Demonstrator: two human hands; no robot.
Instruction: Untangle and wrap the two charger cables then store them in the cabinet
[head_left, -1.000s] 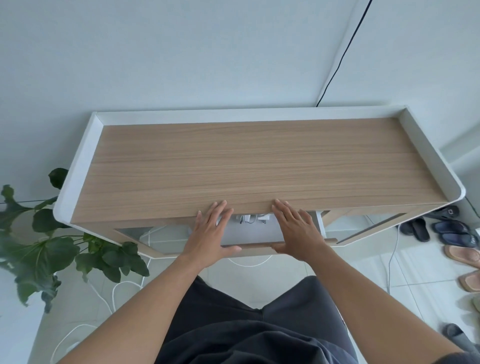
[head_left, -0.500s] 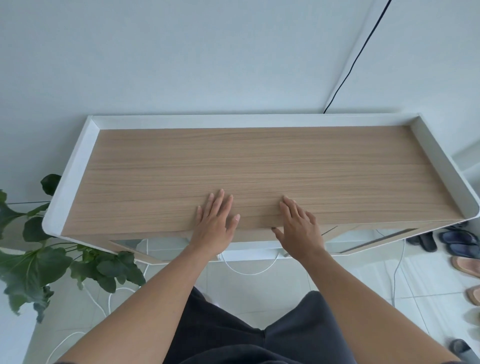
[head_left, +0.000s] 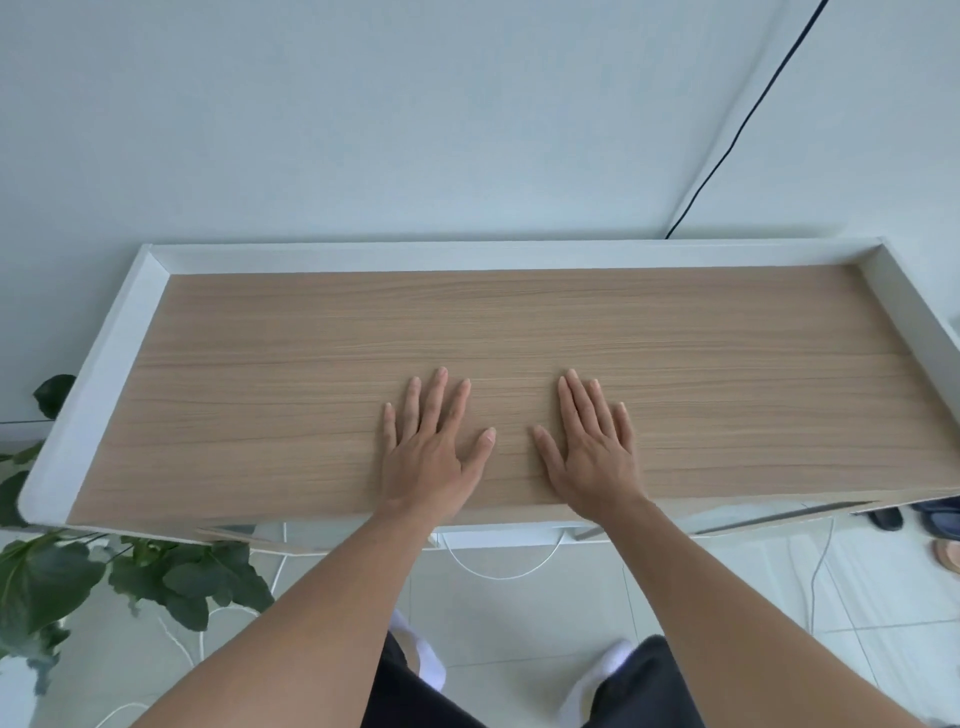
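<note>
Left hand (head_left: 428, 452) and right hand (head_left: 592, 452) lie flat, fingers straight, gripping nothing, near-centre on the wood-topped, white-rimmed cabinet (head_left: 311, 364) against a pale wall (head_left: 363, 130), its front and the charger cables hidden, a thin white cable loop (head_left: 498, 576) on the tiled floor (head_left: 519, 623) below.

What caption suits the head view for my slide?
Left hand and right hand lie flat on the light wooden, white-rimmed cabinet top.
</note>
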